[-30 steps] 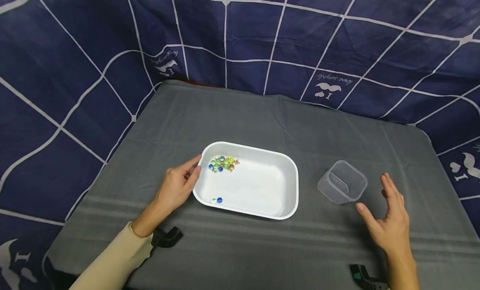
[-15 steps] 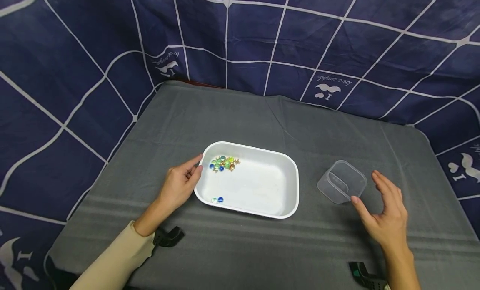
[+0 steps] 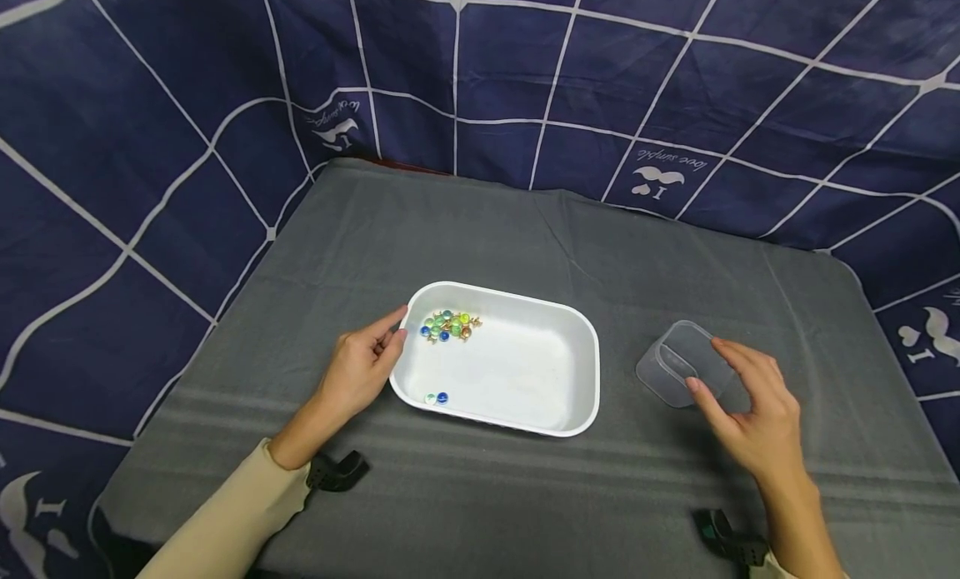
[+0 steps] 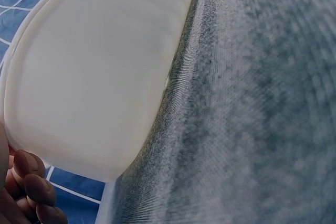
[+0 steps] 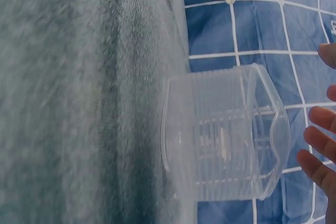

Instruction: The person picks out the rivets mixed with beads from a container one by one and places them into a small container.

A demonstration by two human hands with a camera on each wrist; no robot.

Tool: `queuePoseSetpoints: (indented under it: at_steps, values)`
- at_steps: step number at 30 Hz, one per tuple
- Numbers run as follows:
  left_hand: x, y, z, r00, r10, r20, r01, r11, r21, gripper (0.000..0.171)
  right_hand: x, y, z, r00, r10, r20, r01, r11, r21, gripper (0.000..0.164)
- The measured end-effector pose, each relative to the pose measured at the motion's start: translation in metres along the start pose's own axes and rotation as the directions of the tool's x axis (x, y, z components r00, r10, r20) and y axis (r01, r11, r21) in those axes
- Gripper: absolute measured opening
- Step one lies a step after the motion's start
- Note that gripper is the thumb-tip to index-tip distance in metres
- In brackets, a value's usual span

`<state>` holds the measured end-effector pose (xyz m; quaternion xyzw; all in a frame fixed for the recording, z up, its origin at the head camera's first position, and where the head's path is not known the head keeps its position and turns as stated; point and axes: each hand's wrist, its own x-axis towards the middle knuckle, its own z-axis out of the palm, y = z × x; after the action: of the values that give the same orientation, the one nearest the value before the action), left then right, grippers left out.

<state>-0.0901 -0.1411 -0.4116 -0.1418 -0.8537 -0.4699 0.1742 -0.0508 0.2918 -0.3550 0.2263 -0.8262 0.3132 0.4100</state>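
In the head view a white tray (image 3: 517, 371) lies on the table, with a cluster of colourful marbles and small gold pieces (image 3: 450, 324) in its far left corner. Near its front left edge sit a blue marble (image 3: 442, 398) and a pale marble (image 3: 431, 399). My left hand (image 3: 358, 366) grips the tray's left rim between thumb and fingers; curled fingers (image 4: 39, 188) show at the rim in the left wrist view. My right hand (image 3: 757, 412) hovers over the right side of a clear plastic container (image 3: 663, 375), thumb and fingers spread apart. The container (image 5: 220, 140) stands upright.
Grey cloth (image 3: 480, 496) covers the table. A dark blue curtain with white grid lines (image 3: 495, 71) hangs behind it and along both sides. A black wrist mount (image 3: 337, 472) sits on the left arm, another wrist mount (image 3: 723, 539) on the right.
My right hand has moved left, from beside the clear container to over its right side. The left hand stays at the tray's rim, and the marbles have not moved within the tray.
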Motion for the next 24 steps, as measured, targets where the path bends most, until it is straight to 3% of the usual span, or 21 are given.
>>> queuePoseSetpoints:
  at_steps: [11, 24]
  values:
    - [0.000, -0.001, -0.001, 1.000, 0.008, 0.023, -0.009, 0.999, 0.034, 0.033, 0.007, 0.000, 0.008, 0.998, -0.014, 0.068, 0.011, 0.999, 0.047, 0.063]
    - [0.000, -0.002, -0.002, 0.999, 0.022, 0.030, -0.024, 0.999, 0.047, 0.034, 0.006, 0.017, 0.022, 0.987, -0.051, 0.155, 0.038, 0.996, 0.082, 0.054]
